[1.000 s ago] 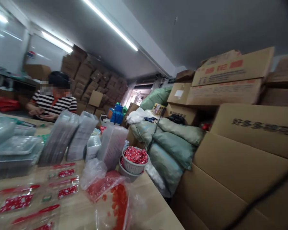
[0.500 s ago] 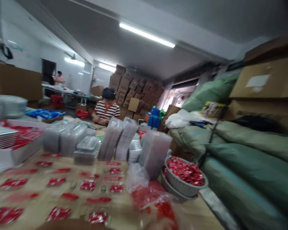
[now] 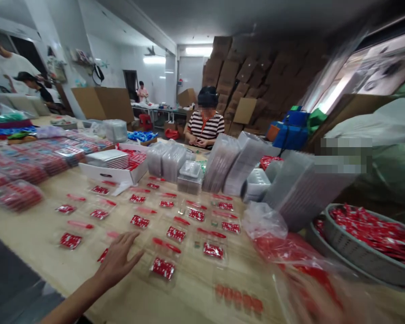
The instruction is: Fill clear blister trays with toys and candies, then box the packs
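- Shows, in the head view, a pale wooden table (image 3: 148,301) set with uneven rows of clear trays (image 3: 202,241), most holding a white-patterned red packet (image 3: 163,268) and a slim red stick (image 3: 167,245).
- Has the left hand (image 3: 119,259) at lower left, open and loosely spread, palm toward the table, partly covering one of the packets. Cannot tell of any contact with it.
- Has the right hand (image 3: 319,292) at lower right, badly blurred, at a clear plastic bag (image 3: 280,247) with red contents. Cannot tell whether open, closed or gripping.
- Includes, between the two hands and near the front, a short row of orange-red pieces (image 3: 237,297), side by side.
- Shows at right, just beyond the bag, a grey basket (image 3: 361,253) full of red packets.
- Lines the far side of the table with leaning stacks of clear plastic (image 3: 219,164) and, farther left, a white box (image 3: 121,181) holding red items.
- Places behind the stacks a person in a striped shirt (image 3: 205,128), both hands close together, in front of piled cardboard boxes (image 3: 229,63).
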{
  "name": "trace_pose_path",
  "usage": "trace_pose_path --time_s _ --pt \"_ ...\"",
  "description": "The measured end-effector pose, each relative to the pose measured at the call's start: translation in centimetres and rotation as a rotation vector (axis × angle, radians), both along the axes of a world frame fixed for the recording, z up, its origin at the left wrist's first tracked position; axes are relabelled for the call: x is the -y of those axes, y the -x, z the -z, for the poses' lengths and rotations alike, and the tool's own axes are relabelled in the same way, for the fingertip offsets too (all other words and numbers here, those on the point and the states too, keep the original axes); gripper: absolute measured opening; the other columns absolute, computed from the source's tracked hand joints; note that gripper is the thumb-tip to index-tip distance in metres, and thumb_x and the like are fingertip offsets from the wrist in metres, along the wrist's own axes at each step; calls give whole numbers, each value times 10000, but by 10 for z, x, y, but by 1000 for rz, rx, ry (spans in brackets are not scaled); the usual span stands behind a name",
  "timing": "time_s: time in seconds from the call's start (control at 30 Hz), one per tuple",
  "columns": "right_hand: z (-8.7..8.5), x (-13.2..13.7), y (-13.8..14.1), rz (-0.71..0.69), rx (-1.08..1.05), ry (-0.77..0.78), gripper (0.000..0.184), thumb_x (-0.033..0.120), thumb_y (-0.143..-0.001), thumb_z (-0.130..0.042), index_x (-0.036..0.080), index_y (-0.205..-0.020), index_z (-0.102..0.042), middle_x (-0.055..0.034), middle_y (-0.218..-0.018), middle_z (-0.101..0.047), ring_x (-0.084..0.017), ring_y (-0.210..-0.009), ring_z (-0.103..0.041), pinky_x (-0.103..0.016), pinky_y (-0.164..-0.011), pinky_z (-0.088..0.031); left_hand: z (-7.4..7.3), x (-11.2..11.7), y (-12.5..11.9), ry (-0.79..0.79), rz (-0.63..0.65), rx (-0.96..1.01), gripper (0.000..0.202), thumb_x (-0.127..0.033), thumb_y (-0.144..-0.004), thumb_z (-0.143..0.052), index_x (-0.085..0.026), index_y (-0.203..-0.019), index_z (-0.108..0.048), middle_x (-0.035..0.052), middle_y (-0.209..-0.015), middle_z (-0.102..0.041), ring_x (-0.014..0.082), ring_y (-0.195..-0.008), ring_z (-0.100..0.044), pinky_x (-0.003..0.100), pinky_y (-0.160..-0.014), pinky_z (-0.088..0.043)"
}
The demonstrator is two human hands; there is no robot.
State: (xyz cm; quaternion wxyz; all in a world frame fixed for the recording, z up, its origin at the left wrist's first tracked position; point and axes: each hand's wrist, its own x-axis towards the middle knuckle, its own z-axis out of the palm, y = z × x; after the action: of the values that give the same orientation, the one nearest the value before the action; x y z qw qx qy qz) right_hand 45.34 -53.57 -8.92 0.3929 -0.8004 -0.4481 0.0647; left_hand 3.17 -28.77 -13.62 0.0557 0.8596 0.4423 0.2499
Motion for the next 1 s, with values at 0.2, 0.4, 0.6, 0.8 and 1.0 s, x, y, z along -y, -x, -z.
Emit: trace_pose_path --time_s 0.2,0.4,0.6,0.8,1.0 --pt "6 -94 107 -658 208 562 201 150 -784 -501 196 -874 -675 -79 -952 -662 -233 -930 -600 -325 -818 -443 26 18 64 -113 -24 -182 470 -489 -817 -519 -230 -1207 -562 78 -1255 -600 261 -1183 -524 411 -979 -437" --pt "27 -104 141 -629 271 654 267 84 -841 -387 158 -834 -643 -101 -937 -643 -243 -933 -583 -360 -843 -425 47 18 105 -117 67 -238 507 -478 -808 -542 -272 -1270 -521 78 -1360 -519 275 -1244 -477 438 -1024 -398" --pt "12 -148 161 -596 161 380 254 106 -840 -440 180 -1003 -620 -90 -1076 -597 -232 -1033 -542 -353 -898 -421 23 -21 96 -113 129 -207 520 -442 -836 -502 -256 -1321 -464 92 -1411 -459 272 -1288 -427 446 -1026 -393" --pt "-6 -216 190 -668 154 242 185 133 -850 -463 190 -933 -619 -72 -1048 -597 -210 -1006 -547 -335 -893 -432 -12 -110 74 -124 85 -151 502 -471 -853 -462 -218 -1287 -481 119 -1384 -479 267 -1258 -455 437 -1019 -397" --pt "-13 -287 184 -598 211 150 235 90 -806 -522 172 -1010 -605 -81 -1077 -578 -189 -1023 -544 -301 -915 -427 -57 -224 11 -139 -182 -184 561 -418 -825 -492 -149 -1315 -443 188 -1419 -399 331 -1276 -399 508 -1037 -324"
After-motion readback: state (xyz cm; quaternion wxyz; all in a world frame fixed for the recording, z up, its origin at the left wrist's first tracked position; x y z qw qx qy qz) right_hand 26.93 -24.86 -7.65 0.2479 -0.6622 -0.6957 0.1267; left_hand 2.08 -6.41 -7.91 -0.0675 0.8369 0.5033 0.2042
